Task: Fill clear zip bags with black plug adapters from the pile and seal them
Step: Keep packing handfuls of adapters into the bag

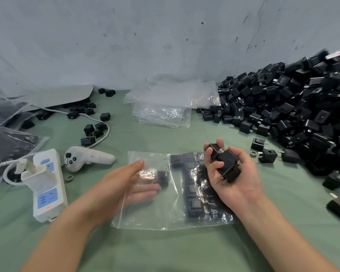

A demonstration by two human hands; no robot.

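A clear zip bag (165, 209) lies flat on the green table in front of me, with several black plug adapters (192, 189) packed in its right half. My left hand (126, 183) reaches into the bag's open left side, fingers spread, close to a single adapter (163, 178) inside. My right hand (232, 177) hovers over the bag's right end, palm up, gripping a few black adapters (225, 161). The big pile of adapters (294, 107) rises at the right against the wall.
A stack of empty clear bags (165, 107) lies at the back centre. At the left stand a white power strip (45, 185), a white controller (82, 158), a white cable and loose adapters (90, 130). Filled bags (10, 142) lie at the far left.
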